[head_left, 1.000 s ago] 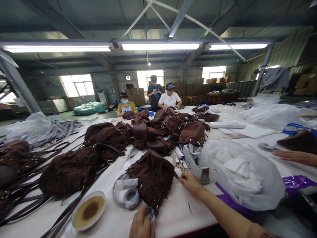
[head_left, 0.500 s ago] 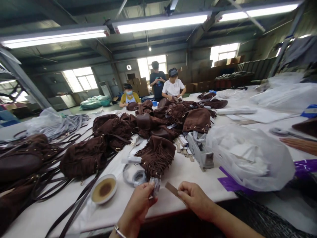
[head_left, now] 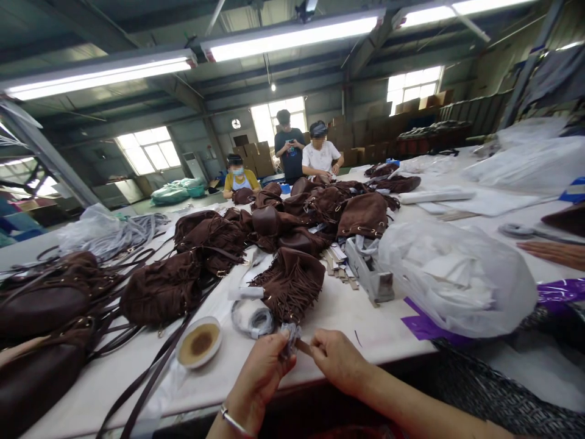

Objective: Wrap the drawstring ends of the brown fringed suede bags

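Observation:
My left hand (head_left: 262, 366), with a bangle at the wrist, pinches a small grey, plastic-wrapped bundle (head_left: 291, 339); what is inside I cannot make out. My right hand (head_left: 338, 356) grips a flat brown strip (head_left: 303, 347) whose far end meets the bundle. Just beyond the bundle lies a dark brown fringed bag (head_left: 295, 274) with a drawstring. A coil of grey strap (head_left: 260, 322) rests left of that bag. Closer to me on the left is a white dish (head_left: 217, 350) with yellowish-brown contents.
More brown bags (head_left: 159, 286) and long straps spread leftward and across the table's middle. Several card strips (head_left: 340, 265) lie beside a metal holder (head_left: 381, 286). A large white plastic bag (head_left: 461, 274) bulges on the right. Another person's hand (head_left: 555, 253) rests at the right edge.
My right hand has moved left, bringing the brown strip up against the grey bundle in my left hand. Earlier there was a gap between them.

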A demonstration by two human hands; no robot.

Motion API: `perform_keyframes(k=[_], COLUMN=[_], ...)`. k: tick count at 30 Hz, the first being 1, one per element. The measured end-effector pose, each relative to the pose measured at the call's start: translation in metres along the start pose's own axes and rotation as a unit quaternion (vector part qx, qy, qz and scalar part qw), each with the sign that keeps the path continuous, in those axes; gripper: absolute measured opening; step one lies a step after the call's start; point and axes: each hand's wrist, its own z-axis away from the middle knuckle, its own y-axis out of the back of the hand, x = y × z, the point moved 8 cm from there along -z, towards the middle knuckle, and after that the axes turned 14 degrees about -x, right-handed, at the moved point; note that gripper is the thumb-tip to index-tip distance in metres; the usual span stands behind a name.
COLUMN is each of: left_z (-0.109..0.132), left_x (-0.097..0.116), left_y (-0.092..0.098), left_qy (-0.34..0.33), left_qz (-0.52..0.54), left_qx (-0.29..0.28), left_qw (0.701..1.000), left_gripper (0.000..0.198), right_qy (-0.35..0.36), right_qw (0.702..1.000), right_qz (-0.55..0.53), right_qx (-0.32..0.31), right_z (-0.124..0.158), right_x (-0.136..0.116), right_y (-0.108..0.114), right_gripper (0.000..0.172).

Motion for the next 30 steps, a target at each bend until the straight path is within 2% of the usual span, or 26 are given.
perform_keyframes(k=[3,6,8,10,11,13,17,20,27,30], left_z=[0.001,0.004,0.006,0.005,0.005,0.005,0.004,0.004,0.006,0.006], left_x=[0.0,-0.001,-0.001,-0.002,-0.002,-0.001,-0.002,-0.005,-0.021,-0.022], left_y=[-0.004,-0.007,-0.007,-0.006,-0.005,-0.002,0.001,0.005,0.011,0.007], left_qy=[-0.007,-0.017,-0.029,-0.045,-0.056,-0.085,-0.118,-0.107,-0.082,-0.074], left_qz=[-0.036,-0.064,-0.093,-0.131,-0.151,-0.196,-0.249,-0.252,-0.098,-0.06], left_qx=[-0.002,0.011,0.025,0.036,0.041,0.059,0.087,0.1,0.098,0.091], left_qw=[0.999,0.998,0.995,0.99,0.986,0.975,0.957,0.957,0.987,0.991], left_gripper=[0.046,0.051,0.054,0.054,0.052,0.045,0.039,0.04,0.046,0.044], right_qy=[0.027,0.017,0.004,0.001,0.001,-0.018,-0.097,-0.123,-0.092,-0.089], right_qw=[0.99,0.95,0.891,0.808,0.774,0.738,0.729,0.734,0.784,0.818], right_qz=[-0.13,-0.304,-0.437,-0.565,-0.611,-0.66,-0.676,-0.668,-0.614,-0.569], right_qx=[-0.038,-0.074,-0.122,-0.165,-0.169,-0.139,-0.045,-0.016,0.009,-0.003], right_z=[-0.014,-0.022,-0.021,-0.017,-0.015,-0.015,-0.022,-0.026,-0.025,-0.027], right_x=[0.003,0.009,0.006,-0.003,-0.007,-0.005,0.017,0.026,0.014,0.016], right_y=[-0.013,-0.029,-0.045,-0.061,-0.066,-0.074,-0.088,-0.093,-0.08,-0.076], right_gripper=[0.021,0.022,0.026,0.033,0.034,0.034,0.034,0.035,0.044,0.049])
